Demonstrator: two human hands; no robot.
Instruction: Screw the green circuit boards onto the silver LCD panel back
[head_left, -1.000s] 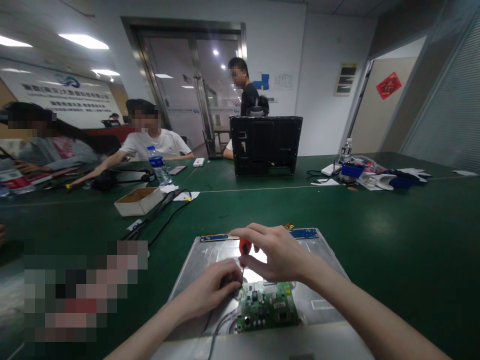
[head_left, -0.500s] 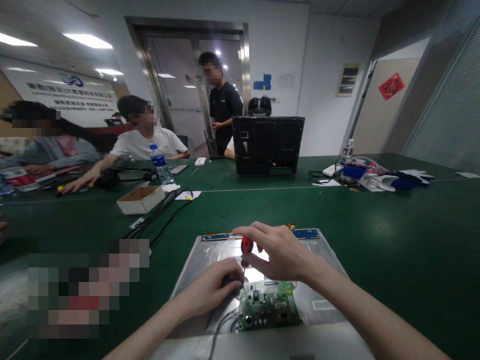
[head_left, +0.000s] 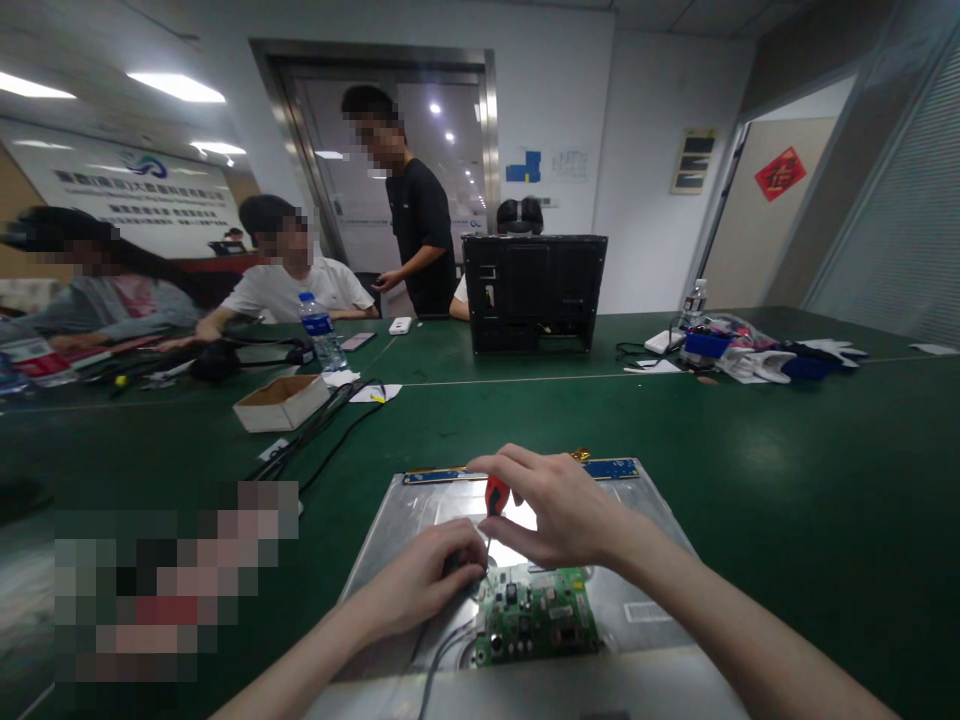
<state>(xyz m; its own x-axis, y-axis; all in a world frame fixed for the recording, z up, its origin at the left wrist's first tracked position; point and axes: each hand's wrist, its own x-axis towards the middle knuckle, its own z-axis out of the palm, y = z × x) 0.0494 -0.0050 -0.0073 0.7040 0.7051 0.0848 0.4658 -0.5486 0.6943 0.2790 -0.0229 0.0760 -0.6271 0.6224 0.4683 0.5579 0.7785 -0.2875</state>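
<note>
My right hand [head_left: 562,510] is closed on a screwdriver [head_left: 496,495] with a red and black handle. Its thin shaft points down at the upper left corner of a green circuit board [head_left: 536,615]. Beside that corner, my left hand [head_left: 427,575] has its fingers curled together near the shaft's tip; whatever they pinch is hidden. The board lies on the silvery metal back of a flat panel [head_left: 641,575]. Dark cables [head_left: 437,655] run from the board's left side toward me. Along the panel's far edge lies a narrow blue circuit strip [head_left: 611,468], partly covered by my right hand.
A black monitor frame [head_left: 536,292] stands across the green table [head_left: 787,500]. To the left are a small open box [head_left: 281,405], black cables [head_left: 315,430] and a water bottle [head_left: 322,335]. Gloves [head_left: 757,363] lie at the right. Several people are behind the table.
My right thumb and fingers have shifted slightly on the screwdriver handle; my left hand stays put. The standing person has moved left, and the seated person in white has drawn an arm back.
</note>
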